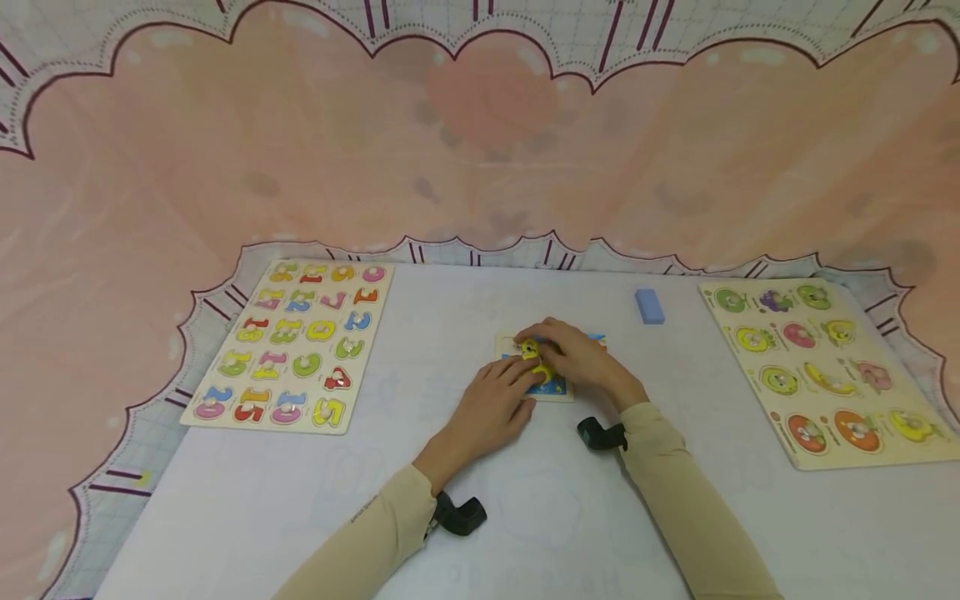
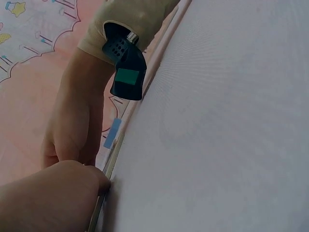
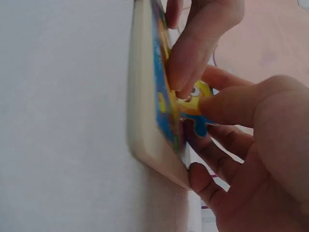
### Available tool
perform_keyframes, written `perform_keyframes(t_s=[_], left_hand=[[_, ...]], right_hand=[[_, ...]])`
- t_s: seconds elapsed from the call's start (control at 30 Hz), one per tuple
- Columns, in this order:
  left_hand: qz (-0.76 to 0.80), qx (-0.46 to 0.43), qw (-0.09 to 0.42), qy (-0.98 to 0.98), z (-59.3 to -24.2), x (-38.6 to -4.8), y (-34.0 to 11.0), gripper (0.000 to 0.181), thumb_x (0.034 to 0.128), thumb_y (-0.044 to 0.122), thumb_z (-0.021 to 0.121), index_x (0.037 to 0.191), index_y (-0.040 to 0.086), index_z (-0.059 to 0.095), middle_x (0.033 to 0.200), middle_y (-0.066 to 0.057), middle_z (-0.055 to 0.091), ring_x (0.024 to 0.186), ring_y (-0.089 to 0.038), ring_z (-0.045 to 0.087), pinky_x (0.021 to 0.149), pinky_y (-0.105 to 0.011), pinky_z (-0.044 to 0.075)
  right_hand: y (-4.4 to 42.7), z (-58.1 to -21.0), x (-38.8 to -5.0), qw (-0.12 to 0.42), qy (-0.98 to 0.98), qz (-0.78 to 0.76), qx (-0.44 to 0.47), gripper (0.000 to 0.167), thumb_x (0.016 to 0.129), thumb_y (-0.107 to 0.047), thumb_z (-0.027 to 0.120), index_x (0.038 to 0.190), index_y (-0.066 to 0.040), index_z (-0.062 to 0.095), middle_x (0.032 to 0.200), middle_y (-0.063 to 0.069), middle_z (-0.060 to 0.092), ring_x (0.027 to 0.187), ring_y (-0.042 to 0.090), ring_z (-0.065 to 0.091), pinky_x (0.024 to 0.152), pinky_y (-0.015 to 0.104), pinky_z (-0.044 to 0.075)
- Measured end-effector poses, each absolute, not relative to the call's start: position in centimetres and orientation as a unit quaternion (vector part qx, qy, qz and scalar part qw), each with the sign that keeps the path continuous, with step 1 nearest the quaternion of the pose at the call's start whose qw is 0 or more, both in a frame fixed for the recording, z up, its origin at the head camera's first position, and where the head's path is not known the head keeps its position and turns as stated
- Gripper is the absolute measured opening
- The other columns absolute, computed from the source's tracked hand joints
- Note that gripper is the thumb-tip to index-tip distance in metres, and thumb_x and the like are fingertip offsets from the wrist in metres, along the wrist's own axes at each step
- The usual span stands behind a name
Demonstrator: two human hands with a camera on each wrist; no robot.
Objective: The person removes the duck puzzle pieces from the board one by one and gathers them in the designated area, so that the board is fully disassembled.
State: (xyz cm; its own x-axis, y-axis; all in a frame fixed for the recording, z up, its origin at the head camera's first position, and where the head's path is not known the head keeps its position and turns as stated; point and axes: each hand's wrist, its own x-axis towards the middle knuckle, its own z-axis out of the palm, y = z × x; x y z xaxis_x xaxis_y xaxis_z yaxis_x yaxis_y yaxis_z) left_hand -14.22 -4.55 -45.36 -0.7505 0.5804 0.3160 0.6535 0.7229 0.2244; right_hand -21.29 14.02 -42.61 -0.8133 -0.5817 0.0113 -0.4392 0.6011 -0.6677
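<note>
From my seat at the feeds, I have both hands meeting over a small puzzle board (image 1: pixel 504 343). The right hand (image 1: pixel 576 357) pinches a yellow puzzle piece (image 3: pixel 193 104) with an eye printed on it and a blue part along its lower edge. In the right wrist view I see the thumb against its face, with other fingers behind it. The piece sits tilted to the board rather than flat, its blue part sticking out from the printed surface; I cannot tell whether its far end touches the board.

The left hand (image 1: pixel 491 392) comes in from the other side of the grip, fingers extended and relaxed, the tips resting over the yellow piece and the board's picture. The fingers hide exactly which of the two each tip touches.

Left of the grip, well apart, I have a number board (image 1: pixel 311 387) with rows of coloured numerals. Right of the grip, also well apart, lies a fruit board (image 1: pixel 810 400). A blue block (image 1: pixel 649 307) lies beyond the grip and to its right. Nearer to me than the grip, a black wrist camera (image 1: pixel 462 515) sits at the left sleeve (image 1: pixel 375 533), on the near side of the white table (image 1: pixel 562 517).
</note>
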Motion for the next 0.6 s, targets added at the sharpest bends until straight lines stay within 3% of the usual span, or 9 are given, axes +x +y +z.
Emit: perform_keyframes(t_s=[0.13, 0.23, 0.4, 0.6], left_hand=[[-0.163, -0.332, 0.104, -0.923, -45.6, -14.3, -4.5, 0.033, 0.0945, 0.025, 0.052, 0.126, 0.017, 0.059, 0.139, -0.001, 0.051, 0.131, -0.022, 0.044, 0.108, -0.039, 0.035], [-0.163, -0.33, 0.099, -0.925, -45.6, -14.3, -4.5, 0.034, 0.0947, 0.026, 0.052, 0.127, 0.018, 0.058, 0.14, 0.0, 0.05, 0.131, -0.022, 0.043, 0.108, -0.04, 0.036], [-0.165, -0.324, 0.094, -0.927, -45.6, -14.4, -4.5, 0.034, 0.0943, 0.027, 0.052, 0.127, 0.019, 0.059, 0.141, 0.001, 0.049, 0.132, -0.021, 0.043, 0.107, -0.041, 0.036], [-0.168, -0.326, 0.106, -0.924, -45.6, -14.4, -4.6, 0.033, 0.0934, 0.026, 0.053, 0.125, 0.019, 0.059, 0.139, 0.0, 0.051, 0.129, -0.021, 0.044, 0.105, -0.041, 0.037]], right_hand=[[14.1, -42.8, -21.3, 0.091, 0.888, -0.354, -0.278, 0.042, 0.097, -0.009, 0.049, 0.137, -0.02, 0.047, 0.121, 0.009, 0.059, 0.107, 0.024, 0.057, 0.095, 0.044, 0.047], [14.0, -42.9, -21.4, 0.085, 0.888, -0.37, -0.261, 0.036, 0.097, -0.01, 0.051, 0.132, -0.017, 0.048, 0.122, 0.011, 0.059, 0.113, 0.026, 0.057, 0.098, 0.046, 0.046], [14.2, -42.8, -21.5, 0.081, 0.892, -0.381, -0.229, 0.022, 0.095, -0.01, 0.052, 0.117, -0.013, 0.054, 0.117, 0.009, 0.062, 0.105, 0.023, 0.059, 0.092, 0.041, 0.05], [15.2, -42.8, -21.6, 0.066, 0.896, -0.387, -0.209, 0.02, 0.094, -0.008, 0.052, 0.113, -0.012, 0.057, 0.11, 0.007, 0.063, 0.093, 0.02, 0.058, 0.082, 0.035, 0.049]])
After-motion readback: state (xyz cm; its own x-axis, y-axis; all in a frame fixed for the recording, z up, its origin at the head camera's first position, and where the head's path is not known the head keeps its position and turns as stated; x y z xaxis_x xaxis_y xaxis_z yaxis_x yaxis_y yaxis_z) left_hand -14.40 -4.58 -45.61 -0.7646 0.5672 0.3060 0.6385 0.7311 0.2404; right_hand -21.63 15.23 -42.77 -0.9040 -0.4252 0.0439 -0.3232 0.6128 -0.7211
